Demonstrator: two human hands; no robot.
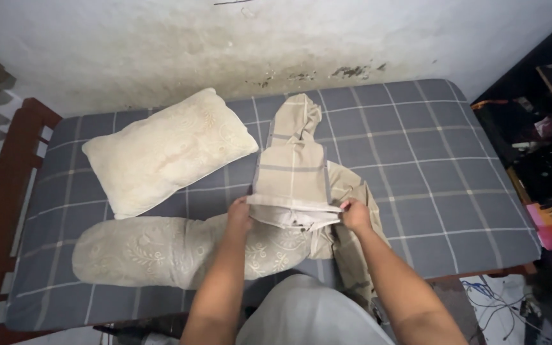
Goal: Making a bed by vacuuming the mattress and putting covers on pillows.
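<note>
The near edge of a beige checked cloth (291,171) is pinched at its two corners. The left corner is held by the left hand (239,215), with the fingers closed on the fold, and the right corner is gripped in the same way by the right hand (354,214). Between the two grips the edge is stretched almost straight, and a white inner layer is seen just under it.

From the grip the cloth is laid away from the person, narrowing toward the wall, where its far end is bunched. Directly below the grip, and partly under the cloth, a long bolster (180,250) with a pale leaf pattern is lying across the bed; it extends to the left of the left hand. Under the right hand another beige piece of fabric (352,255) is spread and hangs toward the near edge of the mattress.

Farther, to the left of the cloth, a cream pillow (164,148) is placed at an angle. Everything is resting on a grey checked bedsheet (429,166), beyond which a stained white wall (225,45) is seen.
</note>
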